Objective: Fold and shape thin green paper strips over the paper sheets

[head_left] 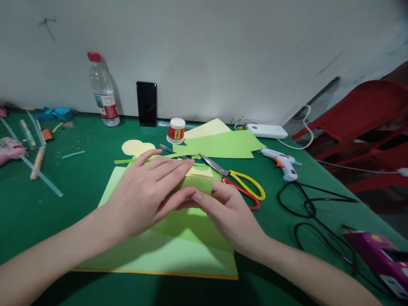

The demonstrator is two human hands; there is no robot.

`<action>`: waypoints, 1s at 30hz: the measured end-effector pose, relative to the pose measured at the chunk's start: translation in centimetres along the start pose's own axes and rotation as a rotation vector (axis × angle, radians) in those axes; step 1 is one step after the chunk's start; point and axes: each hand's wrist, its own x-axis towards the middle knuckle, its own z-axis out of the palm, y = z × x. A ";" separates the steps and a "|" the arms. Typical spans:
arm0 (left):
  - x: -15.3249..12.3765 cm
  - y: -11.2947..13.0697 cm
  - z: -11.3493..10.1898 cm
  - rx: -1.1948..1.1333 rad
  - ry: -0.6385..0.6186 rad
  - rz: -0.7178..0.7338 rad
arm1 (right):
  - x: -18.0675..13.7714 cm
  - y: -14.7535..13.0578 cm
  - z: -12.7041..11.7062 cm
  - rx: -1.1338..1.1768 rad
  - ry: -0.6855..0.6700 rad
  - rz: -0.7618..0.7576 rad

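A piece of green paper (201, 184) is bent over between my two hands, above a stack of paper. My left hand (148, 185) lies over its far and left side, fingers stretched together on top and thumb tucked beneath. My right hand (231, 214) grips the right edge, its thumb touching the left thumb tip. Part of the sheet is hidden behind the fingers. Below lie a larger green sheet (191, 229) and a pale green sheet (134, 255) with an orange edge. Just beyond the right hand rest open scissors (228, 173) with red and yellow handles.
Behind the hands are yellow paper circles (132, 147), a paper cup (176, 131), green offcuts (219, 144), a phone (147, 104) and a bottle (104, 95). A glue gun (282, 162) with black cable and a purple device (379, 259) lie right; a pink glue gun (11, 149) lies left.
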 end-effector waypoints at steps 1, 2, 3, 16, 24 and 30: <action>0.1 -0.2 -0.1 -0.003 0.007 0.030 | -0.1 -0.1 -0.1 0.001 -0.006 -0.008; 0.2 -0.4 -0.2 -0.003 0.021 0.063 | -0.3 -0.3 -0.2 -0.002 -0.008 -0.014; 0.2 -0.5 -0.2 0.005 0.044 0.093 | -0.4 -0.4 -0.3 -0.011 -0.008 -0.016; 0.3 0.1 -2.1 -0.164 0.161 0.040 | -1.0 -3.1 -0.4 -0.550 0.113 -0.264; 0.5 1.6 -2.7 -0.587 0.108 -0.340 | -0.6 -3.3 0.8 -0.587 0.163 -0.426; 0.6 1.7 -3.3 -0.733 0.010 -0.325 | 0.0 -4.3 1.3 -0.602 0.107 -0.415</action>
